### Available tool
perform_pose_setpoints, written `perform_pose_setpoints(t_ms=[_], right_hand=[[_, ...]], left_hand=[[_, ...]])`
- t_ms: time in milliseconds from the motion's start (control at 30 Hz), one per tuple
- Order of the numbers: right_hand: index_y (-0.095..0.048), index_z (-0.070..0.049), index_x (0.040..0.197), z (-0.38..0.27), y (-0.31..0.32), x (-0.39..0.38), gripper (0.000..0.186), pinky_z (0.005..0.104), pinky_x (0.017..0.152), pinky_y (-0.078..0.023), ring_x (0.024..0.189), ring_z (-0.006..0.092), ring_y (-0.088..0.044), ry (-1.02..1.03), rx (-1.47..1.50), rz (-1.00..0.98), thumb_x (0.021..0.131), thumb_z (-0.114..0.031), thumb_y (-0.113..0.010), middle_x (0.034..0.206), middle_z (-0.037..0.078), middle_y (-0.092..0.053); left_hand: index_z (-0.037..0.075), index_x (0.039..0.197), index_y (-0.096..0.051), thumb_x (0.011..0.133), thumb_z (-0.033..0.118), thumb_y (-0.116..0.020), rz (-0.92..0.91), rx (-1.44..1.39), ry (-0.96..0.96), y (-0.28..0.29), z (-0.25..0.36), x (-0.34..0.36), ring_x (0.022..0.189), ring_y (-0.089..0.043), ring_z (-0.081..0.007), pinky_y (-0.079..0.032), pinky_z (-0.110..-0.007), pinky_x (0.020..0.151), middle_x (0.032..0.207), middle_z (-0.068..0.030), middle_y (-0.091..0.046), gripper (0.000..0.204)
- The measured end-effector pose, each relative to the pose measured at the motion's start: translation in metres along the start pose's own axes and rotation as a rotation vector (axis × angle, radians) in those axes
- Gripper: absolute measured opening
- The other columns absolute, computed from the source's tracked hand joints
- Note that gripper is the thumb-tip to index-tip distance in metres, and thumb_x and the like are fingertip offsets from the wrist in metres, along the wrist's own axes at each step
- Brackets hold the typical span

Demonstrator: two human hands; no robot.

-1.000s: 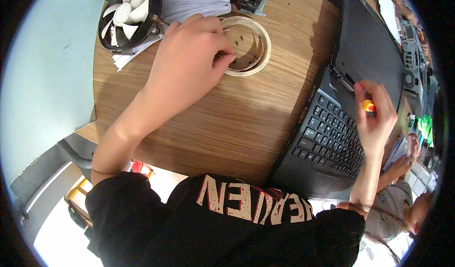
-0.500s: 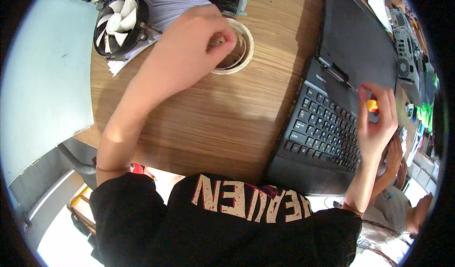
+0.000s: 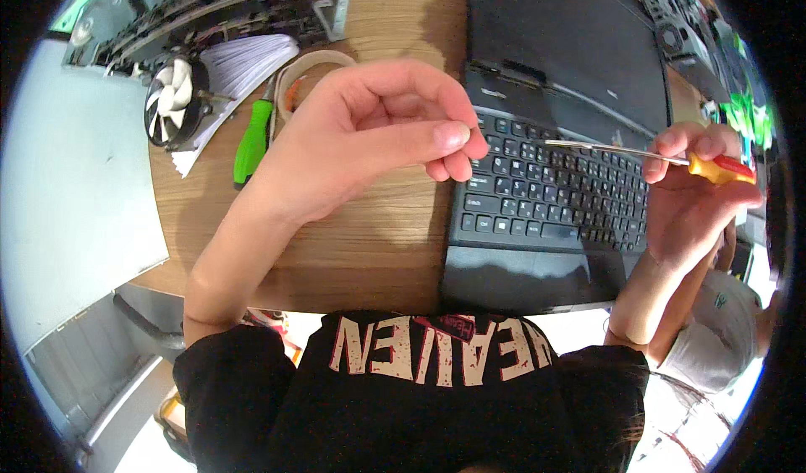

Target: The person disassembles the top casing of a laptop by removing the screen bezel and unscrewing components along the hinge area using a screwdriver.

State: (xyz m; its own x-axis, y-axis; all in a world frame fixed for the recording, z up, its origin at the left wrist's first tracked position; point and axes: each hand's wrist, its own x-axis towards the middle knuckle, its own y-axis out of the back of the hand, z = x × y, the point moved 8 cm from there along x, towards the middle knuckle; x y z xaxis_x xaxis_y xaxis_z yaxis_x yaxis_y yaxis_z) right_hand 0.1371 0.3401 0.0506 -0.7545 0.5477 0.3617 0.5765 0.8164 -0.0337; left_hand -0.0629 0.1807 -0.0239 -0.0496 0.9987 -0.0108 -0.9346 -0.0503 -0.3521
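Observation:
My left hand (image 3: 353,137) hovers near the laptop's left edge, thumb and fingertips pinched together; whatever sits between them is too small or hidden to make out. In my right hand (image 3: 684,213) is a screwdriver (image 3: 715,169) with a yellow and red handle. Its thin metal shaft points left, above the keyboard, toward my left fingertips but apart from them. Below both hands lies a black laptop (image 3: 529,273), its lid folded far back. Partly behind my left wrist is a pale tape roll (image 3: 321,57), with a green-handled screwdriver (image 3: 252,147) beside it.
A black fan with white blades (image 3: 173,99) and a stack of folded white paper (image 3: 239,66) stand at the left. Behind them is a metal chassis with boards (image 3: 243,15). Another computer unit (image 3: 672,32) sits at the far right, near another person's arm.
My left hand has moved from over the tape roll rightward to the laptop's edge. My right hand has turned, and the screwdriver's shaft now points left. The head view has shifted to the right.

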Motion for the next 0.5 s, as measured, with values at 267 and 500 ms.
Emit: perform_pose_setpoints(t_ms=[267,500], right_hand=[[-0.051,-0.007,0.098,-0.010,0.014,-0.036,0.056,0.0283,0.064,-0.047,0.072,0.0209,-0.056,-0.125,0.234,0.127,0.092,-0.063,-0.053,0.093,0.015,-0.061],[-0.051,-0.007,0.097,-0.027,0.035,-0.056,0.055,0.0293,0.064,-0.049,0.072,0.0215,-0.055,-0.007,0.215,0.271,0.094,-0.062,-0.051,0.092,0.015,-0.061]], left_hand=[[0.002,0.115,-0.059,0.096,0.009,-0.061,-0.103,-0.450,0.036,-0.046,-0.029,0.026,0.076,-0.056,-0.0121,-0.047,-0.023,0.068,0.097,-0.0093,-0.065,0.021],[0.003,0.112,-0.060,0.095,0.014,-0.064,-0.194,-0.603,0.142,-0.077,-0.046,0.041,0.075,-0.054,-0.0102,-0.045,-0.019,0.065,0.098,-0.0073,-0.063,0.020]])
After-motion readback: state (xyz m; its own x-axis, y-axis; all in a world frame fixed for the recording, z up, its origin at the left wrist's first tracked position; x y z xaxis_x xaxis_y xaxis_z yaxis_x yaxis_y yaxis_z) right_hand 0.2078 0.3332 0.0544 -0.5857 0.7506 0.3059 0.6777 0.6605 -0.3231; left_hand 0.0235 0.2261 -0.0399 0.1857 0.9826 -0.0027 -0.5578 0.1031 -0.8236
